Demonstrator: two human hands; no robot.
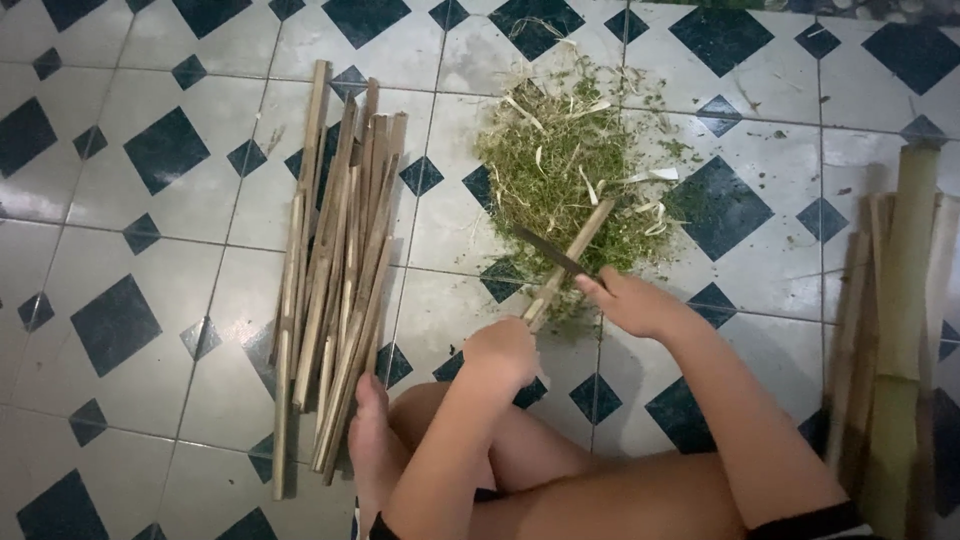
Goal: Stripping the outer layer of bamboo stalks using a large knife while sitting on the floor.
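Note:
My left hand [503, 350] grips the near end of a thin bamboo strip [575, 252] that points up and away over a heap of green shavings [565, 170]. My right hand [630, 303] holds a dark knife [545, 251] by its handle. The blade lies across the strip near its middle. Both hands sit close together above my folded legs.
A pile of split bamboo strips [335, 270] lies on the tiled floor [150, 250] to the left, beside my bare foot [372, 440]. Thicker green bamboo pieces [900, 330] lie along the right edge.

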